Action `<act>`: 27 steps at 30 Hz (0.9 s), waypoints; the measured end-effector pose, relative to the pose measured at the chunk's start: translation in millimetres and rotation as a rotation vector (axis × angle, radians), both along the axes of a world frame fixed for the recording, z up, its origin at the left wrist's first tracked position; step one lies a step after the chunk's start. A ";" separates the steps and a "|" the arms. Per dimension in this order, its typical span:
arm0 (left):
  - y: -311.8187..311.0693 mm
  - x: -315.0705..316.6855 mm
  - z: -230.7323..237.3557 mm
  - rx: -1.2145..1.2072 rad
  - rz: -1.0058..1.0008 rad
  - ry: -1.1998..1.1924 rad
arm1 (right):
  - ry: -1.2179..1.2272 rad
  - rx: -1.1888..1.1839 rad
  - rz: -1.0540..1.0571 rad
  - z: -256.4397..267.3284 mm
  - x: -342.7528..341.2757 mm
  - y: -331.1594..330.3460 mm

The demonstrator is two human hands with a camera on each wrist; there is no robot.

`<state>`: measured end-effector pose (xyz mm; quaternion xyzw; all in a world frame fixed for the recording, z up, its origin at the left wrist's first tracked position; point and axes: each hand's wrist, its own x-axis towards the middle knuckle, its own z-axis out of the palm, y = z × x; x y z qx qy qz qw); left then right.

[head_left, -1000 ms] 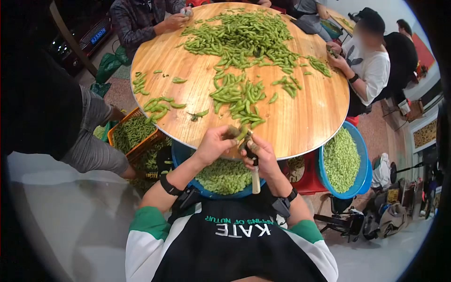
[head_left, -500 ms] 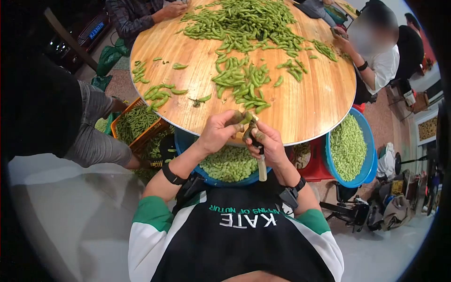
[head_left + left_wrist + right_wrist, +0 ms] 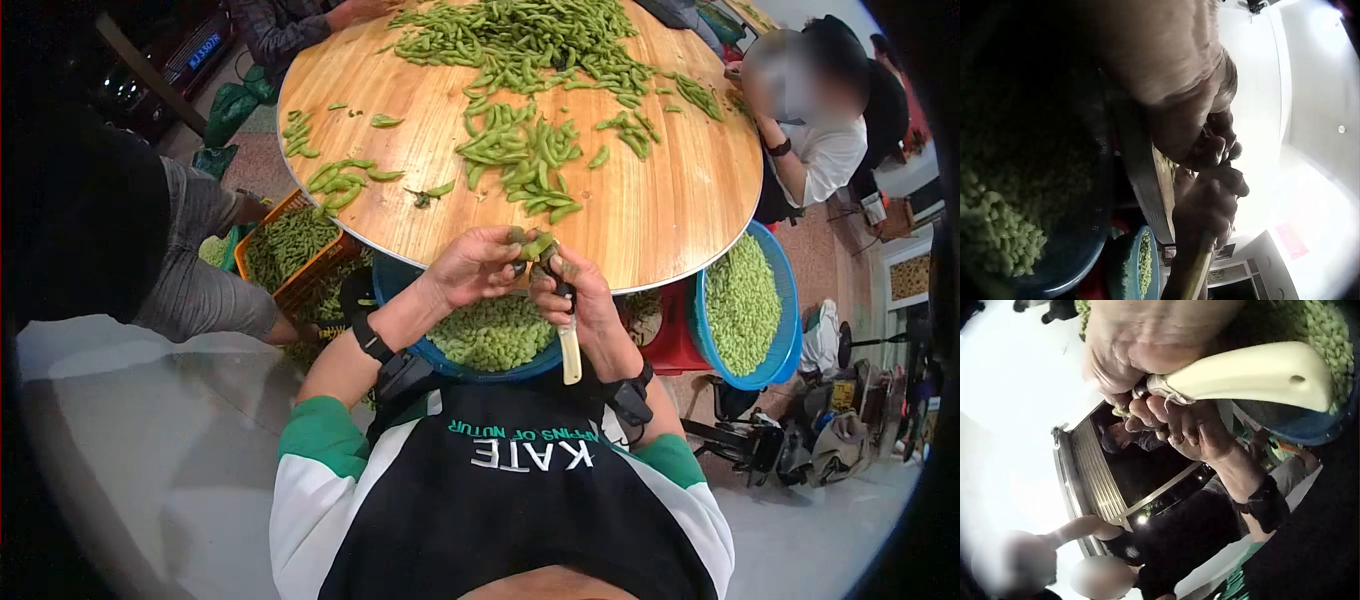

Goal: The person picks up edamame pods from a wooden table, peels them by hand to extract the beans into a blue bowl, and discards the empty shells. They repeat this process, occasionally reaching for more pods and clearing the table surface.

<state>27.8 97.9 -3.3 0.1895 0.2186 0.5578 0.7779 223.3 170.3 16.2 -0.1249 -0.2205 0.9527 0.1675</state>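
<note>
Green on honey-toned wood, with blue, orange and red around it.
The bench (image 3: 400,205) shows streaky light-brown grain under bright green pods (image 3: 500,140); paler green beans (image 3: 495,335) sit in a blue basin (image 3: 528,374), more in a second blue basin (image 3: 787,310); the crate (image 3: 325,262) is orange, the stool (image 3: 672,335) red, the knife handle (image 3: 570,357) cream, the black shirt (image 3: 470,530) green-and-white at the sleeves (image 3: 325,437), its lettering (image 3: 530,455) white and green.

The round table (image 3: 680,230) offers passage over bare wood by its near right edge; pod piles (image 3: 530,40) obstruct its middle and far side, loose pods (image 3: 340,180) its left edge.
</note>
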 end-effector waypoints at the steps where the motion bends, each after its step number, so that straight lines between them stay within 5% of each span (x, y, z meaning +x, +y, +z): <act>1: -0.7 0.9 4.2 -0.011 0.042 0.142 | -0.001 0.001 0.001 -1.6 -0.1 -0.2; 3: -0.9 5.5 16.5 -0.019 0.083 0.286 | -0.080 0.013 -0.066 -3.7 -0.8 -0.1; 5: -6.1 17.0 31.1 0.628 0.548 1.402 | -0.084 -0.003 -0.060 1.1 0.0 -2.3; 9: -10.2 13.7 39.1 0.946 0.600 1.955 | -0.041 -0.036 -0.010 2.5 -2.5 -4.5; 13: -12.1 19.4 39.9 0.823 0.648 1.784 | 0.041 -0.051 -0.028 -1.6 -1.0 -10.1; 15: -12.3 24.0 45.3 0.358 0.446 1.189 | 0.004 0.009 -0.096 -0.9 -1.7 -10.5; 17: -10.5 25.9 40.2 0.284 0.434 1.071 | -0.094 0.211 -0.145 4.5 -0.8 -12.9; 19: -10.7 29.4 48.4 0.005 0.300 0.708 | -0.192 0.409 -0.194 5.1 -0.7 -15.0; 23: -11.5 33.0 26.7 0.115 0.341 0.953 | -0.483 0.877 -0.367 4.2 -5.4 -18.4; 25: -16.2 38.1 31.7 0.388 0.481 1.324 | -0.439 1.347 -0.634 1.0 -10.9 -14.8; 27: -19.0 39.2 36.7 0.450 0.491 1.405 | -0.485 1.403 -0.611 0.5 -7.8 -11.4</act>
